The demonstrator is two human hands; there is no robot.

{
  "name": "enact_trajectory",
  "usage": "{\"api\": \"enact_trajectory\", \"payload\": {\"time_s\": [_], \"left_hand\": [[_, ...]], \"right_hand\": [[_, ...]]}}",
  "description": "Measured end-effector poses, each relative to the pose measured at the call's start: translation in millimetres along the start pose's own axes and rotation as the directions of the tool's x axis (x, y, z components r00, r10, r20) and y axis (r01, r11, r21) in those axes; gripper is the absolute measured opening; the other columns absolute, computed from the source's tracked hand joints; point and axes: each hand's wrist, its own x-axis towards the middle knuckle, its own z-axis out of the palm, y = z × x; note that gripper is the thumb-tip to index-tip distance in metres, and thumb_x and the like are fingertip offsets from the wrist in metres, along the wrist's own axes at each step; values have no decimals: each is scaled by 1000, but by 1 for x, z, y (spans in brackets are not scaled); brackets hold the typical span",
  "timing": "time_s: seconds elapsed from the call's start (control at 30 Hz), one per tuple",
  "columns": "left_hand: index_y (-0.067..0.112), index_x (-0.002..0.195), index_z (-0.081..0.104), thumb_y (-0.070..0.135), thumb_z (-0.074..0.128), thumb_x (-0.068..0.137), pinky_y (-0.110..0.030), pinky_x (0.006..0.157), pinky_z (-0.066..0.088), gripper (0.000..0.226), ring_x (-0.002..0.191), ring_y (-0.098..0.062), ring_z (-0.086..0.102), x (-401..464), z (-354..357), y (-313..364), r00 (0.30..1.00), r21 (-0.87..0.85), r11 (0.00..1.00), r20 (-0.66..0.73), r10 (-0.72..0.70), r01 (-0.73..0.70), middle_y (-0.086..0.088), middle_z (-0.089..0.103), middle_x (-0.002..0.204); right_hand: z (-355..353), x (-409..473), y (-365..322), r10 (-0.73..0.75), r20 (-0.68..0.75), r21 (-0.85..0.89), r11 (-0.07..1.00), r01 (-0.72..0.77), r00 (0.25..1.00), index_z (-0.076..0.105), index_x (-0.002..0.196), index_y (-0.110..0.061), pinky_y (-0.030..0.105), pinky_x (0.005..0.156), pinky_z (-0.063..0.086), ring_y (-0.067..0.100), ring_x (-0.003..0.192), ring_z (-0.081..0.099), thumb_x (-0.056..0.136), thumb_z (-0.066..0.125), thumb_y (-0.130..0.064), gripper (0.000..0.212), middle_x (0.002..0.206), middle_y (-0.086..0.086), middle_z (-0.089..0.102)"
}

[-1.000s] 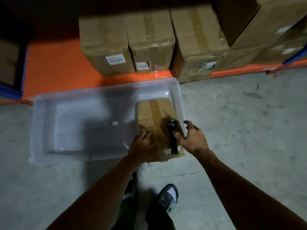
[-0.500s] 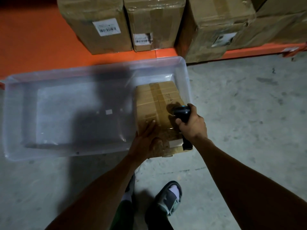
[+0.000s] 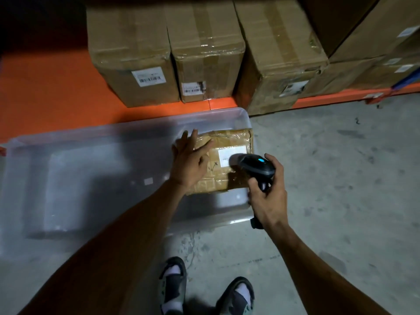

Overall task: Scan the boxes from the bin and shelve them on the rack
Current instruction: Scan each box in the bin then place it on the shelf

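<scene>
A taped cardboard box lies in the right end of a clear plastic bin on the floor, its white label facing up. My left hand rests flat on the box's left part, fingers spread. My right hand grips a black handheld scanner with a blue light, its head over the label. The orange rack shelf runs just behind the bin and carries several labelled cardboard boxes.
Grey concrete floor spreads to the right of the bin. My two sandalled feet stand just in front of it. More stacked boxes fill the shelf at the upper right. The shelf's left part is bare orange.
The box now shows its labelled face. My left hand moved from the box's near edge onto its top. My right hand swung the scanner's head over the label. The view came closer.
</scene>
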Motion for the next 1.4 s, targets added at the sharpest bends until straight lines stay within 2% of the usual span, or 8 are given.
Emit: {"api": "enact_trajectory", "payload": {"time_s": [0.17,0.47,0.67,0.87,1.07,1.2,1.3,1.4], "left_hand": [[38,157,3,92,43,66,-70,113,3,113,145,-41,-28,-3,7,-9,983,172,977,154,100,-126,-10,-26,162],[39,155,-10,81,59,70,-52,109,-24,117,141,-35,-38,-14,10,-15,984,151,983,157,82,-106,-9,-35,159],[43,152,-18,74,68,70,-62,113,-13,123,141,-35,-38,-16,17,-10,986,125,989,158,56,-76,-8,-37,158],[32,151,-24,70,60,79,-65,114,-13,117,141,-41,-36,-27,12,4,986,234,970,164,31,-69,-20,-37,155],[29,154,-15,37,50,100,-54,120,-6,85,145,-37,-27,-56,25,20,984,283,944,105,142,-166,-18,-27,158],[26,156,18,2,51,90,-54,122,5,78,149,-38,-10,-52,32,10,973,218,951,-16,229,-221,-17,-1,163],[18,148,44,35,41,99,-60,116,24,52,147,-42,20,-38,42,-1,913,204,934,-231,338,-294,-22,28,157],[16,152,37,63,33,97,-59,118,21,72,149,-39,19,-16,57,-20,879,335,888,-251,407,-315,-22,25,159]], "right_hand": [[19,0,-18,2,3,-6,1000,-2,1000,43,142,-50,23,95,58,13,118,65,94,74,-42,58,124,-18,64],[26,-3,-20,-59,5,-100,993,59,998,36,131,-63,27,90,59,11,109,68,85,61,-74,53,112,-28,63],[30,-8,-13,-70,-12,-99,993,68,997,34,133,-59,2,80,50,-1,100,62,84,61,-69,56,115,-32,56],[25,-16,-13,-91,-13,-125,988,88,996,40,134,-56,5,83,50,-11,104,63,89,71,-59,55,116,-33,61],[15,-21,-9,-134,-25,-130,983,129,991,42,135,-53,7,84,52,-10,105,64,90,78,-42,59,114,-28,63],[14,-14,6,-190,-28,-118,976,185,981,45,136,-48,3,82,50,-16,99,63,90,80,-38,58,112,-21,65],[19,-2,23,-246,-38,-87,966,242,968,46,138,-45,2,83,48,-21,102,61,91,81,-33,60,113,-27,64],[30,15,37,-316,-90,-70,948,311,944,46,136,-45,1,82,47,-23,103,59,90,81,-33,59,112,-34,61]]}}
